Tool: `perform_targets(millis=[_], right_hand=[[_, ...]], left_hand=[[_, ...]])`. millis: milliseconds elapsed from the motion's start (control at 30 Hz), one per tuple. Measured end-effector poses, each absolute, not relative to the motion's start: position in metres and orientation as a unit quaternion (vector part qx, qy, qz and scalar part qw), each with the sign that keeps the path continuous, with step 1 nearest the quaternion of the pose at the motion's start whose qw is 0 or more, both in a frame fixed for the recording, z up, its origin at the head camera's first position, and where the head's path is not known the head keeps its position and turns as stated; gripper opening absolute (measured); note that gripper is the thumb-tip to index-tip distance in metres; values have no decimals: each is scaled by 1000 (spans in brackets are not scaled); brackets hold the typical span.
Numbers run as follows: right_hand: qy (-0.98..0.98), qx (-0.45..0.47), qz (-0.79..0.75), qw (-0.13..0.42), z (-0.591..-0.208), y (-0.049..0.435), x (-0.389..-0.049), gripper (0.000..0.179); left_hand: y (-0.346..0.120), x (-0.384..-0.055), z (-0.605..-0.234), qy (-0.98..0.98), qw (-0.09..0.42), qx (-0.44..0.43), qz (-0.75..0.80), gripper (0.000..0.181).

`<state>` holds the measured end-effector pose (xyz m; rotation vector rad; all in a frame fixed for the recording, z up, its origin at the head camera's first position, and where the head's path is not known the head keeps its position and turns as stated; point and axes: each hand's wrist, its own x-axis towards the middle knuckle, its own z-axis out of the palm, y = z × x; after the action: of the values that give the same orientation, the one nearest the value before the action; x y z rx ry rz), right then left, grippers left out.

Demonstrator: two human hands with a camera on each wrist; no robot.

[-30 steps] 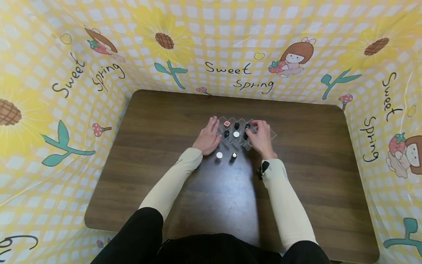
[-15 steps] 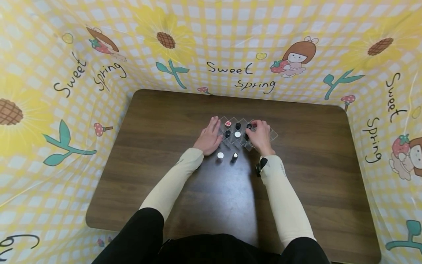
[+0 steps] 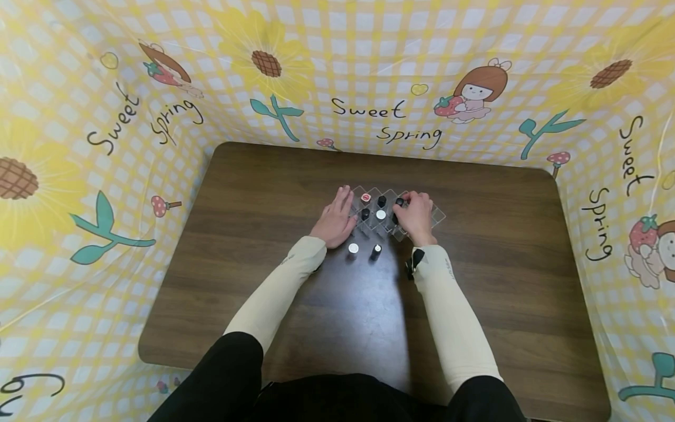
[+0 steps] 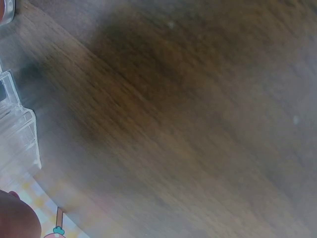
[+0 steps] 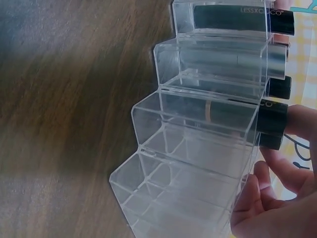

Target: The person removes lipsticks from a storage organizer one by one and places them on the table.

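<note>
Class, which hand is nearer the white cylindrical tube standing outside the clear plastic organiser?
Left. The left hand rests beyond the tube and slightly left; the right hand is farther off, to the right, at the organiser.

My right hand holds a black tube by its cap, which juts past the rim of a clear stepped holder; farther along sit a grey tube and a lettered black one; wooden table lies alongside; yellow-and-white checked cloth shows beyond.

A brown table carries a rack and two tubes.
</note>
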<state>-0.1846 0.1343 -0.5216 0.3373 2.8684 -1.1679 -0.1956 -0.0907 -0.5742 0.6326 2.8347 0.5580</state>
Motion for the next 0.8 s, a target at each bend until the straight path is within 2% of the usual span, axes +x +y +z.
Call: perform_targets(millis=[800], right_hand=[[923, 110, -369, 0, -523, 133, -184, 33]], left_hand=[[-91, -195, -575, 953, 84, 219, 192, 67]])
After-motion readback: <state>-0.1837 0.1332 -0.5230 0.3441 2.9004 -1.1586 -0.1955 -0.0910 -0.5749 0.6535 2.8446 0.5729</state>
